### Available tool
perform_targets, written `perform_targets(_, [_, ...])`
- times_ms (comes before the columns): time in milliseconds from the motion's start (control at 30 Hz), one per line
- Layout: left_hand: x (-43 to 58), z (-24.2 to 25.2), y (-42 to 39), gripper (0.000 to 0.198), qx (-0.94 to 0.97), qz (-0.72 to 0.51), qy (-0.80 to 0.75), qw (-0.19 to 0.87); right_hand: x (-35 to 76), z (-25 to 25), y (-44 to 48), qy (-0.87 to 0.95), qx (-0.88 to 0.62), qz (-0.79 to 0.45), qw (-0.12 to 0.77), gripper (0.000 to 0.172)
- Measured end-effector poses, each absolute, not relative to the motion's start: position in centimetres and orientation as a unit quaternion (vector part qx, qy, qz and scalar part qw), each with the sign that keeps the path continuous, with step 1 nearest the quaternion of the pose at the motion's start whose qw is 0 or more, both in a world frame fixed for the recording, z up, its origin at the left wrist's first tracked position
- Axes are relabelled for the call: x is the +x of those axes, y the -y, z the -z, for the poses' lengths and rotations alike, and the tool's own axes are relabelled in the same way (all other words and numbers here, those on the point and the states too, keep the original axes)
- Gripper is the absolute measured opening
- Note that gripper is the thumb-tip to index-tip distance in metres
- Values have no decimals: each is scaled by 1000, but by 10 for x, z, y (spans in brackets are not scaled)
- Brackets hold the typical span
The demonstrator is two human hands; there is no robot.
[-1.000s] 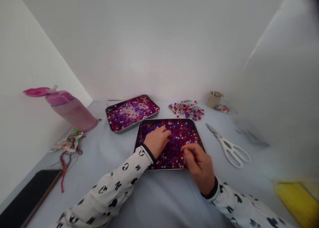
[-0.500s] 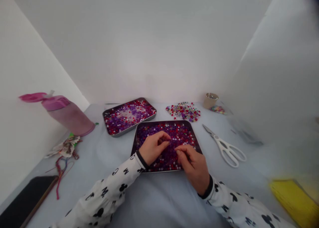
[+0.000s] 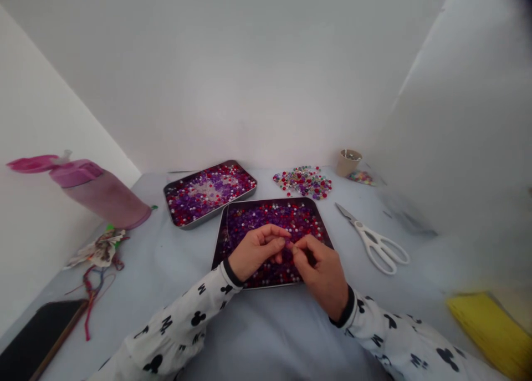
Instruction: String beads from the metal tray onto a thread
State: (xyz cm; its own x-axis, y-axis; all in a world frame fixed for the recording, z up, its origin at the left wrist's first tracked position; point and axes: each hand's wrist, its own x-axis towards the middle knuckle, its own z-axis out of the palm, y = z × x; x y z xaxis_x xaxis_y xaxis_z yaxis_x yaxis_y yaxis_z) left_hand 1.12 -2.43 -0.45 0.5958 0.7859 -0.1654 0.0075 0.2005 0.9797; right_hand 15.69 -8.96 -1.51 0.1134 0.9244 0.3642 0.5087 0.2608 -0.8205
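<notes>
My left hand (image 3: 255,252) and my right hand (image 3: 320,270) meet above a dark metal tray (image 3: 266,201) heaped with purple, red and white beads. Their fingertips nearly touch over the middle of the tray. My right thumb and forefinger pinch something small, apparently a bead. The left fingers curl toward that pinch, but what they hold is hidden. Behind sits a second metal tray (image 3: 199,173), with beads around a paler centre.
Loose beads (image 3: 303,182) lie in a pile behind the near tray, with a paper cup (image 3: 348,162) beyond. White-handled scissors (image 3: 376,245) lie on the right. On the left are a pink bottle (image 3: 103,198), tangled threads (image 3: 93,275) and a black phone (image 3: 41,336).
My hands have drawn closer together, and their fingertips now nearly meet above the tray. The whole scene has shifted slightly left in the view.
</notes>
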Motion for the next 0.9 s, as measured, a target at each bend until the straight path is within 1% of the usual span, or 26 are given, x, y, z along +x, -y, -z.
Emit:
perform_targets(367, [12,3,25,31,586,-281,-370,664,157,16,90,637,-576,-193,475,16])
perform_targets(700, [14,4,27,32,582,-282,-344,680,156,17,90,637,-574,-199,475,15])
perform_targets(900, [13,4,28,25,603,-279,-339,666,156,15,90,637,-575,-193,476,15])
